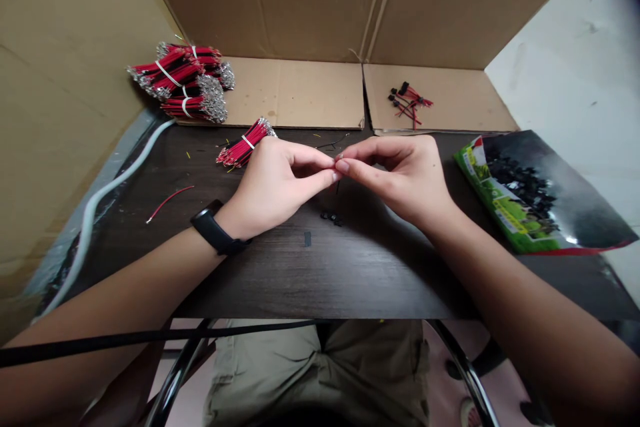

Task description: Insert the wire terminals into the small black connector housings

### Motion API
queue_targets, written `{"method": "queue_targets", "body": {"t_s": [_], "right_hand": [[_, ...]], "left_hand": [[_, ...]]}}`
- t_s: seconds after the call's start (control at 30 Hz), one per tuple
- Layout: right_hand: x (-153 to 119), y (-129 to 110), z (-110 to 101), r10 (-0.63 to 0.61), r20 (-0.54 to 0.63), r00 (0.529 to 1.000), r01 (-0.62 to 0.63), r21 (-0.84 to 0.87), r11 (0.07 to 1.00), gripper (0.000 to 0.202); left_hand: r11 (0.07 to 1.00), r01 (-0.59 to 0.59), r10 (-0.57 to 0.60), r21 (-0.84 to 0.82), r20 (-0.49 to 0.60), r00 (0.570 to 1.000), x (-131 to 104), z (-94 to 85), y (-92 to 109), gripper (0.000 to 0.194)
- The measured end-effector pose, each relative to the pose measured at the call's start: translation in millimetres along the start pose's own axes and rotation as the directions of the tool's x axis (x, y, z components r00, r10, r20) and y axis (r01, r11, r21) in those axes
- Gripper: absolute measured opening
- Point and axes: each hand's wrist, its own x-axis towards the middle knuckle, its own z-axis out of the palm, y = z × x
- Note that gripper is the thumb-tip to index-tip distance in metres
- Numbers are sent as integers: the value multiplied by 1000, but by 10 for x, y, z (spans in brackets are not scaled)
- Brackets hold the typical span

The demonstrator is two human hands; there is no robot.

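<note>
My left hand (280, 177) and my right hand (400, 173) meet fingertip to fingertip above the dark table, each closed in a pinch. Between them is a thin wire (338, 187); its dark lower end hangs below the fingertips, while the rest is hidden by the fingers. Just under the hands, a few small black connector housings (331, 217) lie on the table. Beside my left hand rests a bundle of red and black wires (245, 143) tied with a white band. Behind the fingertips lies a thin black wire (333, 144).
Tied wire bundles (187, 83) are stacked at the back left. Several wires with black connectors (410, 103) lie on the cardboard (450, 113). A bag of black parts (530, 187) lies open at right. A red wire (169, 203) and white cable (95, 207) are at left.
</note>
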Motion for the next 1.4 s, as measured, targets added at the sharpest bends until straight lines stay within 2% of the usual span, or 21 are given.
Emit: {"method": "queue_targets", "body": {"t_s": [0.33, 0.9, 1.23, 1.4], "right_hand": [[1, -15, 11, 6, -6, 1000, -5, 40, 999, 8], [5, -14, 6, 55, -13, 998, -54, 21, 998, 33], [0, -27, 7, 97, -17, 995, -96, 56, 994, 32], [-1, -27, 5, 85, -8, 996, -84, 97, 992, 25]], "left_hand": [[1000, -23, 23, -11, 1, 1000, 6, 0, -4, 11], [999, -20, 19, -42, -13, 1000, 2, 12, -26, 10], [999, -47, 47, -15, -18, 999, 7, -5, -22, 10], [999, -40, 40, -24, -15, 999, 6, 0, -6, 9]]}}
